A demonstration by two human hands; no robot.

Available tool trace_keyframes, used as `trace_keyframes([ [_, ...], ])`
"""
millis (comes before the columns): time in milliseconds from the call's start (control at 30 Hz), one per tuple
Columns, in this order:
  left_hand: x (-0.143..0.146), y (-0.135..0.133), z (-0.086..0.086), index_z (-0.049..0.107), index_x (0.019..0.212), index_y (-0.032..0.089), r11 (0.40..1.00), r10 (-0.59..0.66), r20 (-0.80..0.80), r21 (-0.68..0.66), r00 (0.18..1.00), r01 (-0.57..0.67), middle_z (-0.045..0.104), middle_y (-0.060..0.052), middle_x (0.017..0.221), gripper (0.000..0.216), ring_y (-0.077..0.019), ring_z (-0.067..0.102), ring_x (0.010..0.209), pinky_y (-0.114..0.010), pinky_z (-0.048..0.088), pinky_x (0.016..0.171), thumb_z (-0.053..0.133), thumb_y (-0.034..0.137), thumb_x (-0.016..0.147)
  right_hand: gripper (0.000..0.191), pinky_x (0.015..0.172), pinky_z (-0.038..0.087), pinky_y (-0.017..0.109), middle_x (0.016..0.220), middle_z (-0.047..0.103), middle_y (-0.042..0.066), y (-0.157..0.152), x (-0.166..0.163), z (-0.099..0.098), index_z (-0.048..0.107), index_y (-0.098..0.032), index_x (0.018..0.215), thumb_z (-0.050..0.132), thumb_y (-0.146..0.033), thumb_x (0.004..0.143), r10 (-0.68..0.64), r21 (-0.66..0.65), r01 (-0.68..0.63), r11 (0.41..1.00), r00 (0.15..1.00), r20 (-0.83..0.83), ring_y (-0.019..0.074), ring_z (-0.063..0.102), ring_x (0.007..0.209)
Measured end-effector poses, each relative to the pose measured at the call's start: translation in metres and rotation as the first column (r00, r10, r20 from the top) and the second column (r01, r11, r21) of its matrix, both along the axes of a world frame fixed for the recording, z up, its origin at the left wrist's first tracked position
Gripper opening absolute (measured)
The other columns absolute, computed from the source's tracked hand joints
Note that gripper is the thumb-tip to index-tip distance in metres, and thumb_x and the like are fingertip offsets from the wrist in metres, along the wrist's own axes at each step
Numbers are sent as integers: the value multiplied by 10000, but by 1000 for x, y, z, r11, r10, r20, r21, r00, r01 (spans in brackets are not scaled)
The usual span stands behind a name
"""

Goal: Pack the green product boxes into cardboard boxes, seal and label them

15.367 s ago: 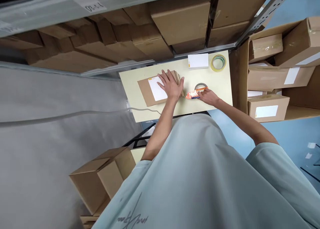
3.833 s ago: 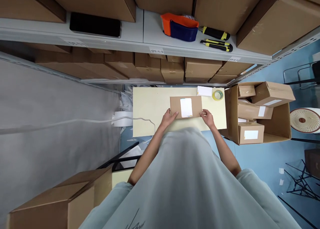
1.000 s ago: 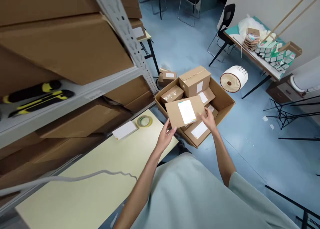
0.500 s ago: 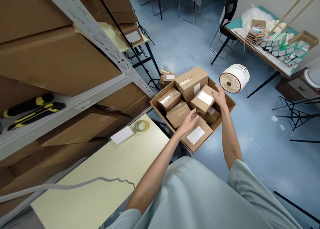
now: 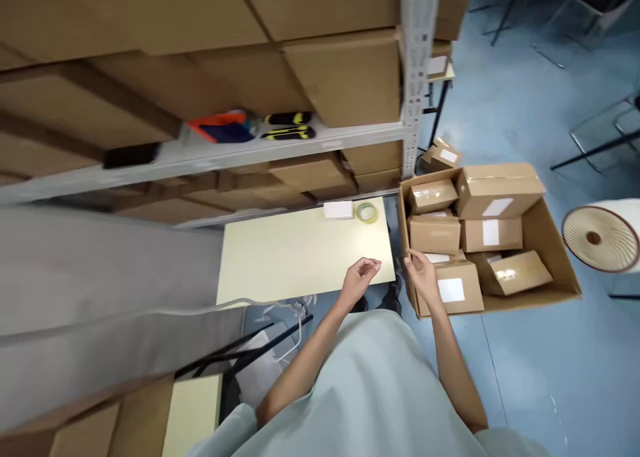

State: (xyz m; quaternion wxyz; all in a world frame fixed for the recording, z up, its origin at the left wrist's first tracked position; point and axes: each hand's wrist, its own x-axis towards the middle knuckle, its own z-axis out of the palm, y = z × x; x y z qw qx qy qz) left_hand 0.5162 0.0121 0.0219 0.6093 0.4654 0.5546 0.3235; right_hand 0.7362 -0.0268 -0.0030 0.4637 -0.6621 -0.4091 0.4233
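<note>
My left hand (image 5: pixel 359 280) hovers over the right front part of a pale yellow table (image 5: pixel 280 257), fingers curled toward the thumb, nothing visible in them. My right hand (image 5: pixel 423 277) is at the left wall of a large open carton (image 5: pixel 560 257), fingers partly stretched and holding nothing I can see. Several taped cardboard boxes lie in the carton, among them a labelled box (image 5: pixel 463 287) beside my right hand, a tilted box (image 5: pixel 523 272) and a large box (image 5: pixel 500 190). On the table's back edge are a white stack of labels or cards (image 5: pixel 339 210) and a tape roll (image 5: pixel 367 212).
A metal shelf (image 5: pixel 280 144) full of cardboard boxes runs behind the table, with yellow-black tools (image 5: pixel 289 133) on it. A round white fan (image 5: pixel 600 236) stands right of the carton. A grey cable (image 5: pixel 200 308) crosses at the left. A small box (image 5: pixel 443 154) lies behind the carton.
My view has turned left toward the table and shelf. My right hand has let go of a small labelled box in the carton; both hands have drawn back from the boxes toward the table.
</note>
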Motion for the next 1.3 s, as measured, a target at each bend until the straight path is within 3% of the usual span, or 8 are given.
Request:
trace_keyframes([
  [233,-74,-16,37,708,908,230,926,335,102,151,937,-347,837,-139,1197,411,-295,788,1211,-512,586,1159,853,614,896,429,1182,583,601,1341,841,150,37,-89,42,831,-241,1231,649,-572,1029,388,79,-391,917,920,51,357,779,1286],
  [400,-160,-59,57,698,922,230,757,581,184,237,793,-609,840,-128,1184,317,-292,789,1198,-489,597,1117,859,499,876,440,1164,596,591,1313,848,150,44,-171,88,834,-236,1217,669,-597,1027,545,164,-553,817,833,93,351,772,1292],
  [533,-238,-121,71,669,889,237,556,754,237,266,612,-787,839,-120,1180,265,-292,782,1196,-481,599,1101,839,436,856,406,1165,597,604,1327,845,138,18,-251,120,838,-261,1227,675,-584,1042,692,189,-699,690,713,113,353,770,1297],
  [633,-289,-181,78,662,897,241,411,838,264,270,478,-871,835,-115,1204,245,-289,773,1216,-482,593,1121,818,429,872,374,1155,612,613,1318,849,129,-12,-310,132,849,-286,1222,697,-574,1039,789,181,-795,579,602,124,360,778,1291],
  [767,-337,-263,80,680,911,239,242,907,281,262,314,-934,839,-115,1208,258,-286,769,1211,-466,593,1112,809,462,903,359,1151,627,610,1306,853,123,-51,-383,130,860,-294,1209,717,-571,1029,888,157,-894,420,440,135,362,785,1287],
  [933,-377,-352,75,695,888,235,76,949,283,233,142,-969,842,-115,1198,251,-298,772,1182,-453,596,1069,813,456,902,417,1145,633,614,1318,852,139,-97,-467,116,854,-274,1212,741,-615,1000,953,104,-959,263,276,129,373,801,1261],
  [1067,-397,-410,68,690,884,241,-119,955,291,213,-54,-970,838,-107,1192,218,-294,766,1186,-437,591,1060,803,427,887,434,1148,631,597,1328,849,147,-139,-528,117,844,-254,1217,719,-621,1023,986,93,-993,68,81,144,367,797,1284],
  [1300,-397,-486,61,656,871,250,-501,851,286,194,-440,-843,839,-103,1189,199,-297,766,1200,-456,589,1083,779,406,862,405,1140,645,581,1319,856,136,-206,-616,116,841,-271,1223,714,-607,1035,912,43,-916,-398,-390,130,358,810,1266],
])
